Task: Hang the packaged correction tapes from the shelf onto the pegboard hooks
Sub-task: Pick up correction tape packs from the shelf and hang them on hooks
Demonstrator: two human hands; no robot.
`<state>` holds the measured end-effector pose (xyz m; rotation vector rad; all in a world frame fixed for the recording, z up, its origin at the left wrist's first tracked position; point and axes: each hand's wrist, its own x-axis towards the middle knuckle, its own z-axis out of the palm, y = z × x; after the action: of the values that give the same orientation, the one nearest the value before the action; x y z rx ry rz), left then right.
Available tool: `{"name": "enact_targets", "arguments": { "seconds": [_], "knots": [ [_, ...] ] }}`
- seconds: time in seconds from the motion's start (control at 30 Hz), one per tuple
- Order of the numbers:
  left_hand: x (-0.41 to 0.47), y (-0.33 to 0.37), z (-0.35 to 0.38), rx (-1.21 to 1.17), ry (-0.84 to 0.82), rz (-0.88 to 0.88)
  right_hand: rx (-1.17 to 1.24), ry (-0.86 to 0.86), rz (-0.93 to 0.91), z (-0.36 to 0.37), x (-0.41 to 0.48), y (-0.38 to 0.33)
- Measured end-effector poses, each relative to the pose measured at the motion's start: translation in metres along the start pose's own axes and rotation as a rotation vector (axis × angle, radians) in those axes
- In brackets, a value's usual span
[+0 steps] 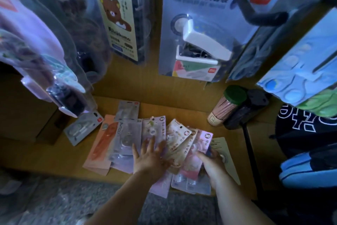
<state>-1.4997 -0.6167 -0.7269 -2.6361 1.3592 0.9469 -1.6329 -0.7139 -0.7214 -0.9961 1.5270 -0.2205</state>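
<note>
Resting the left hand [150, 155] flat, fingers straight, on the correction tape packs [125, 139] spread on the near shelf [182, 110]. Gripping the edge of a pink pack [202, 142] with the right hand [212, 162]. Best taking just one, keeping its hole on top for the far hook [264, 18].

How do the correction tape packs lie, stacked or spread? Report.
Spread: the correction tape packs fan out, overlapping, across the wooden shelf; the left hand rests on them.

Dim, bluish; blurry, warped edges
</note>
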Motion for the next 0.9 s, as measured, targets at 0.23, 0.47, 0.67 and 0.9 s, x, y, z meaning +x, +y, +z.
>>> {"name": "enact_targets", "arguments": {
  "seconds": [0.23, 0.47, 0.67, 0.9],
  "knots": [
    [-0.008, 0.009, 0.016, -0.079, 0.028, 0.072, 0.004, -0.005, -0.005, 0.002, 0.006, 0.004],
    [-0.008, 0.018, 0.018, -0.256, 0.01, 0.141, 0.03, 0.051, -0.201, 0.007, 0.009, 0.005],
    [-0.009, 0.02, 0.019, -0.334, 0.092, 0.112, 0.071, 0.113, -0.234, 0.01, 0.004, -0.001],
    [-0.006, 0.007, 0.014, -0.557, 0.186, -0.016, 0.14, 0.034, -0.17, -0.005, -0.001, -0.006]
  ]
}}
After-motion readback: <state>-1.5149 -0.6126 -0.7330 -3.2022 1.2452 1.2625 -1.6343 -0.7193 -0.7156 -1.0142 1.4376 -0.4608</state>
